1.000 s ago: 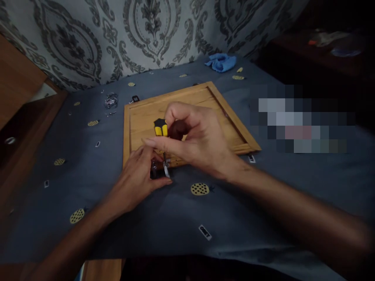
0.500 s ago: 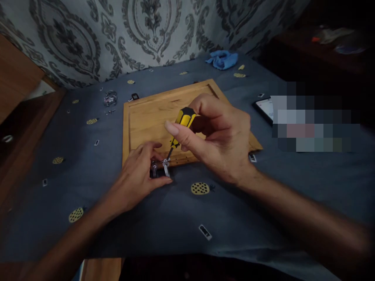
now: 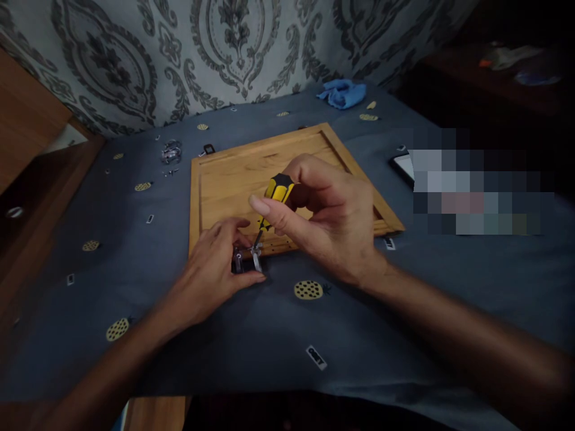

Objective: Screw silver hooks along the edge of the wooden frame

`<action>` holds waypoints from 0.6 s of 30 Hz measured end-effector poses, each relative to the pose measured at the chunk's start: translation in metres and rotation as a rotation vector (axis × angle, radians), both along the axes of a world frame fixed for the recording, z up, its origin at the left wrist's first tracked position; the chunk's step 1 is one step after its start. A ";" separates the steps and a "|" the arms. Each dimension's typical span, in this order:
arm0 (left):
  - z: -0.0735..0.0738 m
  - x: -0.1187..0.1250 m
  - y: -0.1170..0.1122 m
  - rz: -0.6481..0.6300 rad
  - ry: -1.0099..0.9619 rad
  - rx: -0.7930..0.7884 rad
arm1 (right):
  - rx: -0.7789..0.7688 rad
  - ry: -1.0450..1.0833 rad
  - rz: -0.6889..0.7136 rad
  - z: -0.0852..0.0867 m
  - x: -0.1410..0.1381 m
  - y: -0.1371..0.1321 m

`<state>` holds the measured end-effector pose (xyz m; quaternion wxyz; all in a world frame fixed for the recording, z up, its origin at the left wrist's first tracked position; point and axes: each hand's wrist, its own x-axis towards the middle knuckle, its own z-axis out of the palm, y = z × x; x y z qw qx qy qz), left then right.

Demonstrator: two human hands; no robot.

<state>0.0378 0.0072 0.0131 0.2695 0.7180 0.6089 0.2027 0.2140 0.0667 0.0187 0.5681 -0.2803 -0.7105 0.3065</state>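
Evidently crowded at one edge, loosely scattered elsewhere

The bare right hand (image 3: 335, 224) is clamped on a yellow-and-black ribbed screwdriver (image 3: 279, 188), tilted so that its thin shaft runs down to a silver metal fitting (image 3: 256, 257). That fitting sits at the near edge of a square, light-brown wooden panel (image 3: 242, 185) with a raised border, towards its left corner. Around it, the left hand (image 3: 213, 257) has thumb and fingers apart; whether they grip it cannot be told. The left hand covers part of the near-left corner, while the right hand blocks the view of the panel's middle and part of its near side.

Beneath everything spreads a dark blue-grey cloth (image 3: 215, 359) printed with yellow pineapples. Beyond the panel's far-left corner lies a cluster of shiny silver metal pieces (image 3: 171, 151), with smaller bits just beside it. A crumpled bright-blue cloth (image 3: 344, 94) lies past the far edge. Well to the right is a black-rimmed device (image 3: 402, 167) with a pale screen, mostly hidden by blurred blocks.
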 end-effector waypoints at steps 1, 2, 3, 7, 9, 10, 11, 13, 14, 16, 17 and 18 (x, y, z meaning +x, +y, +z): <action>0.000 0.000 0.000 -0.001 0.002 0.004 | -0.002 -0.004 0.005 0.000 0.000 0.000; 0.000 0.000 0.000 -0.002 0.002 0.010 | -0.004 -0.013 0.010 0.001 0.001 0.000; 0.000 0.000 0.000 -0.004 0.002 0.016 | -0.003 -0.022 0.013 0.001 0.001 -0.001; -0.003 -0.001 -0.001 0.001 -0.021 0.018 | 0.045 -0.081 0.036 0.003 0.004 -0.001; -0.004 -0.002 -0.001 -0.001 -0.030 0.011 | 0.081 -0.119 0.057 0.005 0.006 -0.001; -0.005 -0.002 -0.001 -0.005 -0.027 0.011 | 0.105 -0.134 0.071 0.007 0.008 -0.001; -0.005 -0.002 -0.001 -0.008 -0.020 0.018 | 0.127 -0.150 0.084 0.009 0.009 0.000; -0.006 -0.003 -0.001 -0.015 -0.005 0.045 | 0.172 -0.186 0.124 0.013 0.012 0.001; -0.006 -0.003 -0.001 -0.017 0.001 0.062 | 0.188 -0.209 0.147 0.015 0.014 0.001; -0.007 -0.003 -0.001 -0.019 0.016 0.082 | 0.187 -0.274 0.183 0.020 0.017 0.002; -0.007 -0.003 -0.001 -0.021 0.023 0.086 | 0.177 -0.304 0.196 0.022 0.019 0.003; -0.007 -0.003 -0.001 -0.023 0.030 0.085 | 0.163 -0.327 0.204 0.023 0.020 0.003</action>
